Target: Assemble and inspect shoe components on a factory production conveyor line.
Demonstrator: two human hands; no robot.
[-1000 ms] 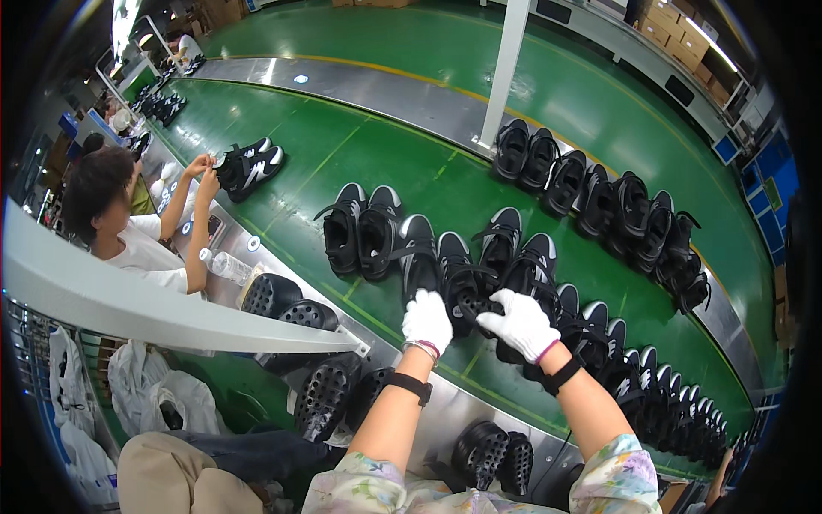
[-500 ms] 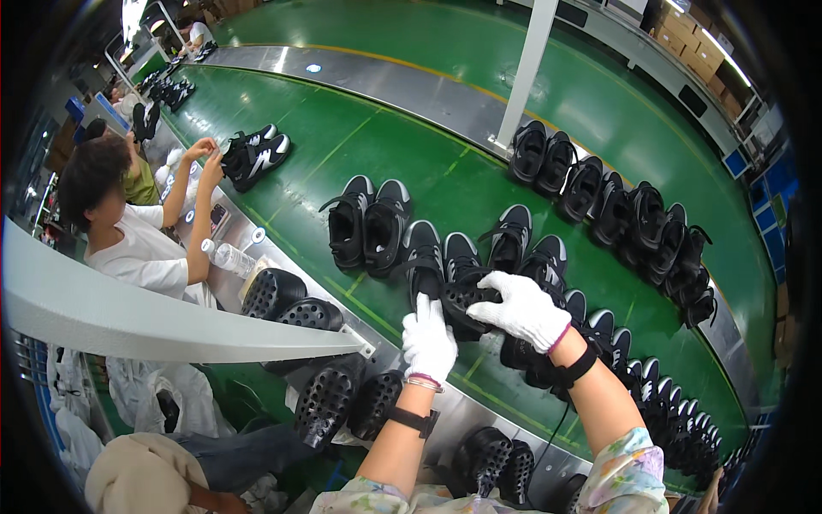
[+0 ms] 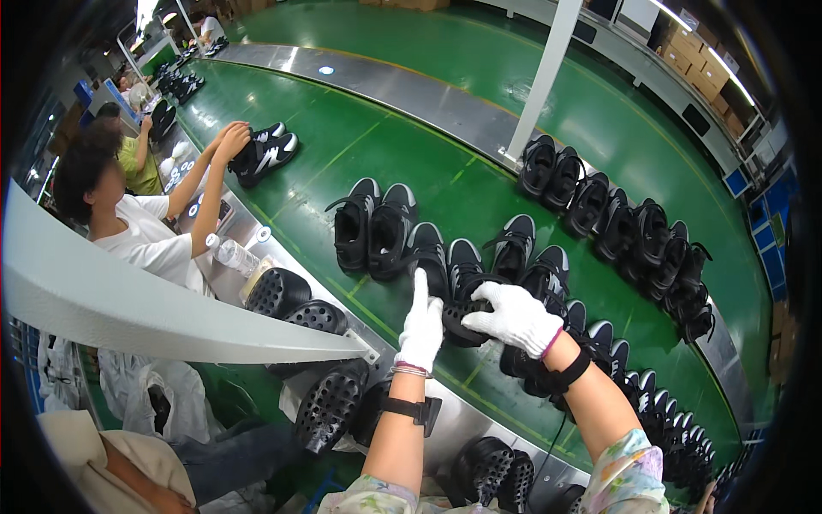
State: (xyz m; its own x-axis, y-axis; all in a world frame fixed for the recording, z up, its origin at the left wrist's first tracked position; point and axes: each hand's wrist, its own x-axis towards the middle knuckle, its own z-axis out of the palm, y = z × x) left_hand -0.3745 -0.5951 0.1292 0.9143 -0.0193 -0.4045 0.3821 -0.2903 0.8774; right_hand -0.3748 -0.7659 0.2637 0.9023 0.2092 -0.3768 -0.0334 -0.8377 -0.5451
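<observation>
My left hand [image 3: 421,327], in a white knit glove, has its index finger stretched up against the heel opening of a black-and-grey sneaker [image 3: 427,246]; its other fingers are partly hidden. My right hand [image 3: 519,319], gloved likewise, grips a black shoe last [image 3: 461,324] full of round holes. That last sits at the heel end of a second sneaker [image 3: 465,259], just right of the first. How far it reaches inside cannot be seen. Another pair of sneakers [image 3: 375,224] stands left of these, and more sneakers [image 3: 516,240] stand beyond my right hand.
Holed black lasts [image 3: 332,404] lie on the metal ledge [image 3: 492,428] along the green conveyor belt [image 3: 317,163]. A grey metal arm [image 3: 171,313] crosses from the left. A co-worker [image 3: 141,227] holds a sneaker at far left, near a clear bottle [image 3: 235,254]. Rows of shoes [image 3: 618,224] stand right.
The last in my right hand has moved slightly down, toward me. My left hand has turned more upright. The co-worker's hands have come down onto the sneakers at far left.
</observation>
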